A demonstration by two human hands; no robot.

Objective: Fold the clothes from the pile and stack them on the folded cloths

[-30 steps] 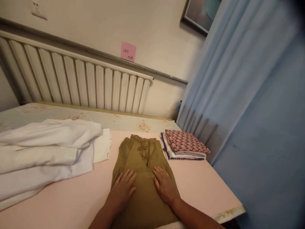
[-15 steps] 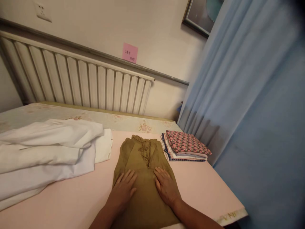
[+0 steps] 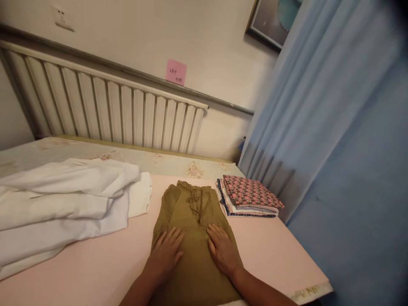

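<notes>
An olive-brown garment [image 3: 191,263] with a lace-up neckline lies folded lengthwise on the pink cloth of the table, its collar end pointing away from me. My left hand [image 3: 166,250] rests flat on its left side, fingers stretched out. On the right side lies my right hand [image 3: 223,248], also flat with the fingers extended. Neither hand grips the fabric. The garment's lower end runs towards the bottom edge of the view, between my forearms.
A loose heap of white cloth [image 3: 70,199] covers the left side. At the back right sits a stack of folded fabrics [image 3: 251,193], a pink patterned one on top. Behind the table are a radiator [image 3: 127,112] and, at right, a blue curtain [image 3: 318,127].
</notes>
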